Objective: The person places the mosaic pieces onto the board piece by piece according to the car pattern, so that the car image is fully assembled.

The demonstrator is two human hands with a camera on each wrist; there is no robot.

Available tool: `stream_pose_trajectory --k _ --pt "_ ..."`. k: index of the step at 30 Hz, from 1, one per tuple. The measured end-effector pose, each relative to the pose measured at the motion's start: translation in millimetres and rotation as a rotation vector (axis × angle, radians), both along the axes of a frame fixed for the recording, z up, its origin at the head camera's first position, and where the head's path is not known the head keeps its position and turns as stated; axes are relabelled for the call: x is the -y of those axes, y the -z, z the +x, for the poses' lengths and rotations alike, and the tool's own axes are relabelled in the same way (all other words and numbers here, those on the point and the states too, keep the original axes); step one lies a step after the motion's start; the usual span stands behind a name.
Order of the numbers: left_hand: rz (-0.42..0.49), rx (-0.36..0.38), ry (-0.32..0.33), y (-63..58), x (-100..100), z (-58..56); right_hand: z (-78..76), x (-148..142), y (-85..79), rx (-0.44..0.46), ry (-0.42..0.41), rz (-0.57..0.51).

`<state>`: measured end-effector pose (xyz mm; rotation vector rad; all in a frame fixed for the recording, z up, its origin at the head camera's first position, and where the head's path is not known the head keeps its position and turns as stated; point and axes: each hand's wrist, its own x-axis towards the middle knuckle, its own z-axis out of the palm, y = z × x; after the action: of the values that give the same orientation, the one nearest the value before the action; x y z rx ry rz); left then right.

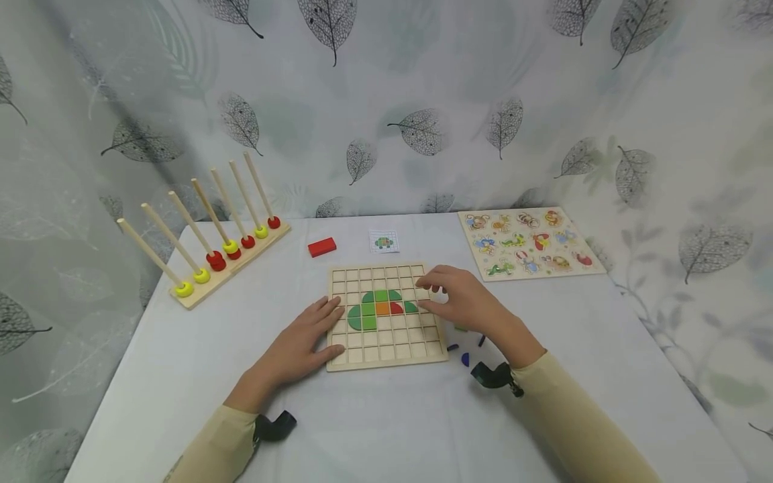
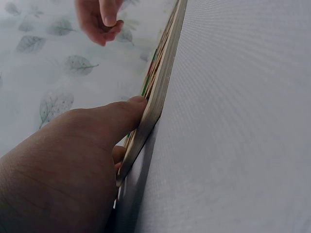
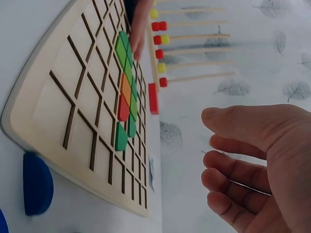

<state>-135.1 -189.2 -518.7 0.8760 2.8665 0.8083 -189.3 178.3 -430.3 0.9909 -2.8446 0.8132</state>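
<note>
A square wooden grid board (image 1: 386, 365) lies mid-table, with green pieces (image 1: 369, 323), an orange square (image 1: 382, 308) and a red rounded piece (image 1: 396, 308) set in its cells. My left hand (image 1: 298, 345) rests at the board's left edge, its thumb touching the rim in the left wrist view. Above the board's right side hovers my right hand (image 1: 468, 298), fingers loosely bent. Nothing shows between its thumb and fingers (image 3: 226, 180) in the right wrist view. A green rounded piece (image 1: 410, 306) sits in a cell just below that hand. A blue half-round piece (image 1: 465, 359) lies off the board's right edge.
Several small dark pieces (image 1: 453, 347) lie between the board and the right forearm. Behind stand a small picture card (image 1: 384, 241) and a red block (image 1: 322, 247). A rod stand (image 1: 253, 251) with red and yellow beads is left; an insect picture board (image 1: 531, 243) lies right.
</note>
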Motion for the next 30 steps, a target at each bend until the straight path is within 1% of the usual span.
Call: stream_pose_trajectory --k 10,15,23,30 --pt "0.003 -0.003 0.002 -0.5 0.2 -1.3 3.1 -22.2 -7.0 0.008 0.061 0.04" --pt "-0.005 -0.004 0.001 -0.8 0.2 -1.6 6.5 -33.7 -9.9 0.018 0.088 0.042" --pt "-0.007 -0.003 -0.005 -1.4 0.7 -1.6 10.6 -51.1 -5.0 0.004 0.123 0.035" --pt "-0.011 0.003 -0.003 2.6 1.4 -1.9 15.3 -65.5 1.9 0.018 0.171 0.046"
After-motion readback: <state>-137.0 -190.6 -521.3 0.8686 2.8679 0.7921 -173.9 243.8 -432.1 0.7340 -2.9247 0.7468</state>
